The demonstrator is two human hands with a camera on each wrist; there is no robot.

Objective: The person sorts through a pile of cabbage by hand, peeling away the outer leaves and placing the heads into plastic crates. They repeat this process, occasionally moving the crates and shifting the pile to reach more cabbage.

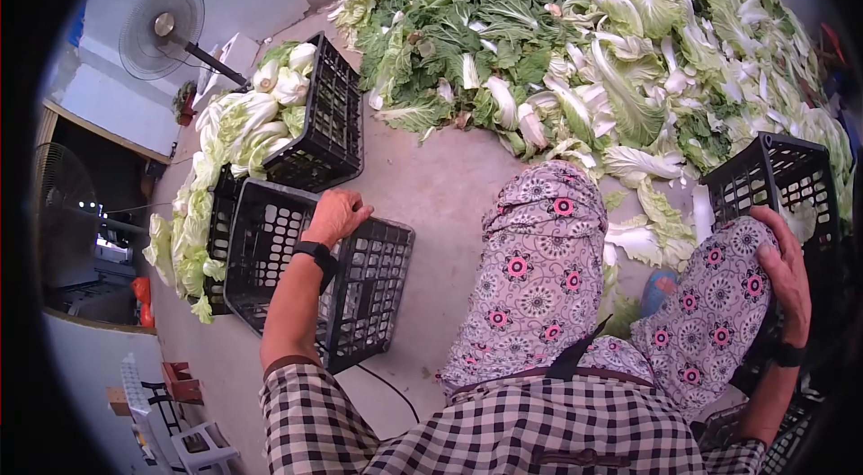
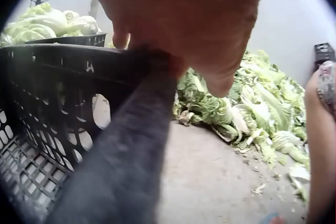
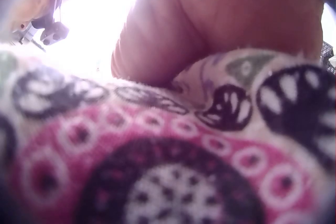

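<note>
My left hand [image 1: 337,216] grips the top rim at the far corner of a black plastic crate [image 1: 373,282]. The crate stands on the floor to my left, with its slotted walls and bottom bare to view. Seen from the left wrist, the hand [image 2: 184,19] bends over the rim of the crate [image 2: 58,66], and its fingertips are partly hidden. My right hand [image 1: 787,268] rests on the right knee, over the flowered trousers [image 1: 719,304], holding nothing. From the right wrist, the palm side of the hand [image 3: 226,24] lies against the printed cloth [image 3: 173,129].
A big heap of Chinese cabbage and loose leaves [image 1: 620,71] covers the floor ahead. Crates filled with cabbages [image 1: 261,115] stand beyond the gripped one. Another black crate [image 1: 782,178] is at my right knee. A standing fan [image 1: 164,24] and stools [image 1: 202,448] are at the left.
</note>
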